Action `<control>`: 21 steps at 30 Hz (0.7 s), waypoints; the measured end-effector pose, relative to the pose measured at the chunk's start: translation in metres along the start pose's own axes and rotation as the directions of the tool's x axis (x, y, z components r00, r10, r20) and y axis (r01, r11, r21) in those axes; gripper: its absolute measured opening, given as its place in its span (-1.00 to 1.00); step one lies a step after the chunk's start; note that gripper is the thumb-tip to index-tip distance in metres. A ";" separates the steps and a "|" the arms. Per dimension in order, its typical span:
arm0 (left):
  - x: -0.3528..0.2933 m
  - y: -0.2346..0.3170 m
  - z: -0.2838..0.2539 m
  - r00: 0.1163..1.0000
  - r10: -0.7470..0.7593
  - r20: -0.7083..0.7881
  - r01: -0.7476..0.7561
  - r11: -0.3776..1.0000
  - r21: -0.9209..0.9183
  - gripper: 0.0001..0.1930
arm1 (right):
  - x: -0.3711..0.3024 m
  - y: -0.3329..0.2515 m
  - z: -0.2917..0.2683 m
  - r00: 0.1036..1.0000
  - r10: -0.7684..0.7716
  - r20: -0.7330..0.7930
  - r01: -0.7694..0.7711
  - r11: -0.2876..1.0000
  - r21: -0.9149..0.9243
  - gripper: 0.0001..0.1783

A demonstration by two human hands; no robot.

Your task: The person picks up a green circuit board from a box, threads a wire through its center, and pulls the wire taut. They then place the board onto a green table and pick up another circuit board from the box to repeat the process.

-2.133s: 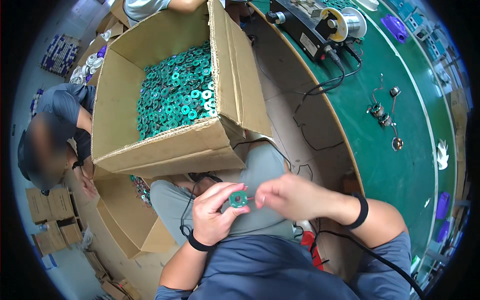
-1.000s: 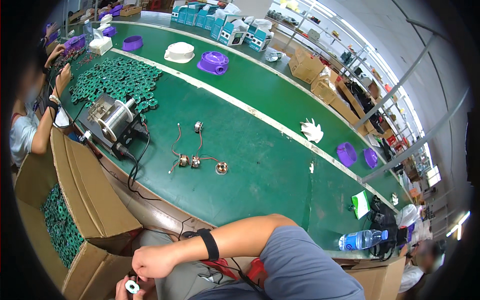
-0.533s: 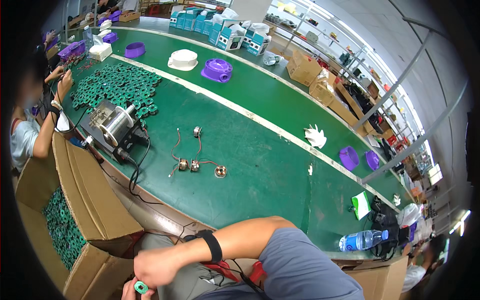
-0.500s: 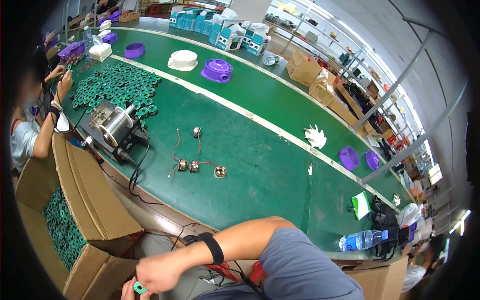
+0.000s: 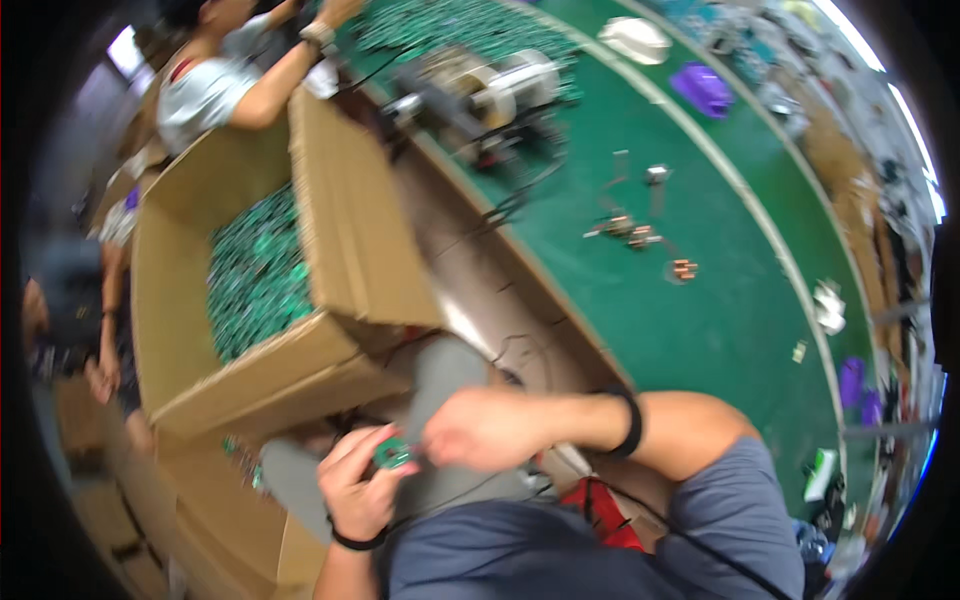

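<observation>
Over my lap, my left hand (image 5: 358, 482) pinches a small round green circuit board (image 5: 393, 453) between thumb and fingers. My right hand (image 5: 478, 430) is close beside the board on its right, fingers curled together and blurred. Whether those fingers touch the board or hold anything small, I cannot make out. In front of me to the left stands an open cardboard box (image 5: 365, 230), with a heap of similar green boards (image 5: 255, 275) inside.
On the green table (image 5: 640, 320) lie several small motors (image 5: 640, 236) with wires. A soldering machine with a metal spool (image 5: 515, 90) stands at its near edge. More boards (image 5: 440, 30) are heaped behind it. A co-worker's arm (image 5: 275, 90) reaches in beyond the box.
The view has swung left and down, bringing the box and my lap nearer the middle. My left hand with the green board shows fully now; the right hand, earlier partly over it, is beside it.
</observation>
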State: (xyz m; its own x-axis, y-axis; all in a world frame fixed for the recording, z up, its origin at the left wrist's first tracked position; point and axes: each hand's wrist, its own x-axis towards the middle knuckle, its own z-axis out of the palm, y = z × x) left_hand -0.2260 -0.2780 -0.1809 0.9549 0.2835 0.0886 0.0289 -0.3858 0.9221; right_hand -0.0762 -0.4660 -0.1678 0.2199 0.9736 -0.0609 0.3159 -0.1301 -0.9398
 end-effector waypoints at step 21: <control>0.000 0.000 -0.009 0.991 0.128 0.035 -0.130 0.990 0.063 -0.55 | 0.020 -0.023 -0.020 0.975 0.196 0.103 -0.199 0.980 0.024 -0.83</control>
State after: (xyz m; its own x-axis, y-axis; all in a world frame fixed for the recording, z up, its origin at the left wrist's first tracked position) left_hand -0.2290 -0.2705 -0.1775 0.9606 0.2007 0.1924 -0.0767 -0.4741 0.8771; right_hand -0.0606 -0.4477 -0.1408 0.1813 0.9433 -0.2781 0.2431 -0.3171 -0.9167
